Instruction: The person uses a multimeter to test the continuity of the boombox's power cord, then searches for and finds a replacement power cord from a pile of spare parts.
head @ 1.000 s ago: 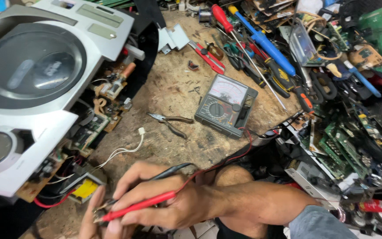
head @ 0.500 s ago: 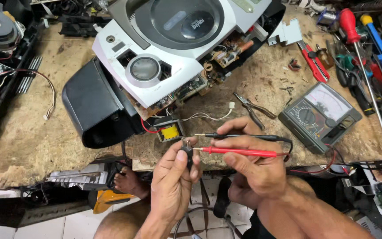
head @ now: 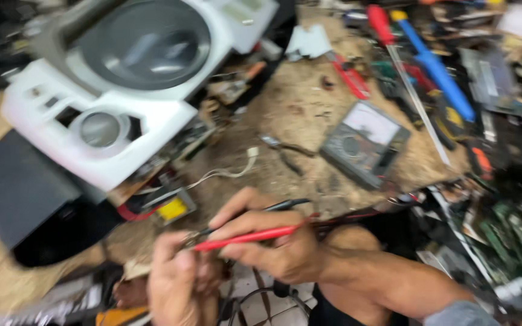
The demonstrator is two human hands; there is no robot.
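Compared with half a second before, the view had swung left and blurred, so the white stereo housing (head: 134,90) sat further to the left of the frame and the analogue meter (head: 365,143) had drawn nearer the middle, while our hands kept much the same hold at the near edge of the wooden bench (head: 297,102). Our right hand (head: 273,241) was curled shut around two test probes: the red probe (head: 252,235) lay along the fingers (head: 243,220), pinched between them and the thumb, with its tip pointing left, and the black probe (head: 285,205) ran just above it, passing over the index finger. Our left hand (head: 179,281) was closed low in the frame, its fingertips meeting the probe tips, but we could not tell what small part, if any, it pinched there. Just beyond the probe tips lay a small yellow component (head: 173,209) on the end of the wires trailing from the housing, near but apart from our fingers. A white lead with a plug (head: 237,166) lay between the housing and the meter. Motion blur smeared the screwdrivers (head: 430,66) and the circuit boards (head: 502,241) at the right, and the frame's bottom edge cut off our left wrist.
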